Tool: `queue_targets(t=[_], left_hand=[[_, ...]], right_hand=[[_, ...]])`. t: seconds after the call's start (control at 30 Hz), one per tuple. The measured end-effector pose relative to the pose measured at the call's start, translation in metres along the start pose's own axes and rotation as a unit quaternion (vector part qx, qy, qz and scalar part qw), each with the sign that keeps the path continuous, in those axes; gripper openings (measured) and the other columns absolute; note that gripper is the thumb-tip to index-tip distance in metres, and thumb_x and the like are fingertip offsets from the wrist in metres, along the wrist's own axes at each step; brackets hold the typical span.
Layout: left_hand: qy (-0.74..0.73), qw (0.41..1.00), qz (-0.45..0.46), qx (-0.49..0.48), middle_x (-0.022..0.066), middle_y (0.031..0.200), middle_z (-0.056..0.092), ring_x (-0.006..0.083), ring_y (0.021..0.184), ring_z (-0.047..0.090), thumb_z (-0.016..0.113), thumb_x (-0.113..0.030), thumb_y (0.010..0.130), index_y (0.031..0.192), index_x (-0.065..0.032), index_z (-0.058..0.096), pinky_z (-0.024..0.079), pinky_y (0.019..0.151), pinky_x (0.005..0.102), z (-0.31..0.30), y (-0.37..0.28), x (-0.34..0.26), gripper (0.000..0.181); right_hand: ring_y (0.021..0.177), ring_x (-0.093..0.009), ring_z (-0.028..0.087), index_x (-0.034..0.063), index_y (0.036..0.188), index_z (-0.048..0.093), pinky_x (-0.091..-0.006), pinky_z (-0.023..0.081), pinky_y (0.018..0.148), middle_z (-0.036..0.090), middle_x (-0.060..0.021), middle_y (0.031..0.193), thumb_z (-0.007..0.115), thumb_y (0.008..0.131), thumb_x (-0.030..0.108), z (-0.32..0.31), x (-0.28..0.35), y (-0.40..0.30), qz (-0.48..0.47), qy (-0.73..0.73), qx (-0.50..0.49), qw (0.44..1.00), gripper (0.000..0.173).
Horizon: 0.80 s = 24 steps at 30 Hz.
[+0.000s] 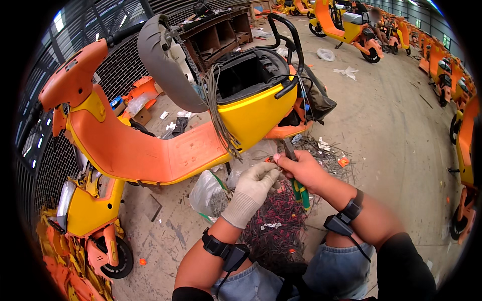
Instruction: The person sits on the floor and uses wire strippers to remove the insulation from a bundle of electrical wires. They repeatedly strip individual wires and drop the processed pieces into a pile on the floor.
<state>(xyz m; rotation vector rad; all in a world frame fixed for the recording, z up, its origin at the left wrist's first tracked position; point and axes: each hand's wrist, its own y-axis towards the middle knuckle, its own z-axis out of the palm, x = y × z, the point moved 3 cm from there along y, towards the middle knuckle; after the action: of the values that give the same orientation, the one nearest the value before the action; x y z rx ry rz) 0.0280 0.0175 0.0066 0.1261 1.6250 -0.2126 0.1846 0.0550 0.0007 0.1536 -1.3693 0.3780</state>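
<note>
My left hand (pixel 252 190), in a pale knit glove, pinches at a thin wire (pixel 278 162); the fingertips hide most of it. Bare and close against it, my right hand (pixel 303 169) grips combination pliers (pixel 299 192) with green handles, their metal jaws pointing up and away from me. Below both hands lies a heap of cut wire pieces (pixel 276 222), dark and reddish. A white plastic sack (pixel 209 193) holding grey wire bits stands left of the heap. In front, a bundle of grey wires (pixel 215 109) hangs over the side of a yellow and orange electric scooter (pixel 192 150).
The scooter's grey seat (pixel 167 67) is tipped up beside its storage box (pixel 244 77). Loose body panels (pixel 67 259) lie at lower left. A wooden cabinet (pixel 218 34) stands behind. More scooters (pixel 348 28) line the right, with a person (pixel 374 24) among them.
</note>
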Motion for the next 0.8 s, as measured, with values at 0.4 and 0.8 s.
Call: queue_targets(t=[0.4,0.8], left_hand=[[0.030,0.999,0.017,-0.020,0.0052,0.089,0.068,0.0097,0.073,0.062,0.059,-0.020,0.101,0.114,0.0029,0.063,0.051,0.066,0.0238,-0.009,-0.001,-0.010,0.026],[0.040,0.996,0.033,-0.075,0.0052,0.089,0.068,0.0093,0.075,0.062,0.061,-0.010,0.098,0.109,0.0032,0.060,0.050,0.068,0.0235,-0.023,-0.002,-0.017,0.018]], right_hand=[[0.067,-0.007,0.054,0.0006,0.114,0.065,-0.0253,0.048,0.055,0.054,0.0026,0.078,0.075,0.090,0.036,-0.007,-0.004,0.003,-0.066,-0.129,0.025,0.989,0.044],[0.092,-0.018,0.058,0.0004,0.116,0.053,-0.0323,0.049,0.082,0.059,-0.0075,0.097,0.059,0.085,0.003,0.000,-0.024,-0.004,-0.030,-0.255,0.163,0.953,0.031]])
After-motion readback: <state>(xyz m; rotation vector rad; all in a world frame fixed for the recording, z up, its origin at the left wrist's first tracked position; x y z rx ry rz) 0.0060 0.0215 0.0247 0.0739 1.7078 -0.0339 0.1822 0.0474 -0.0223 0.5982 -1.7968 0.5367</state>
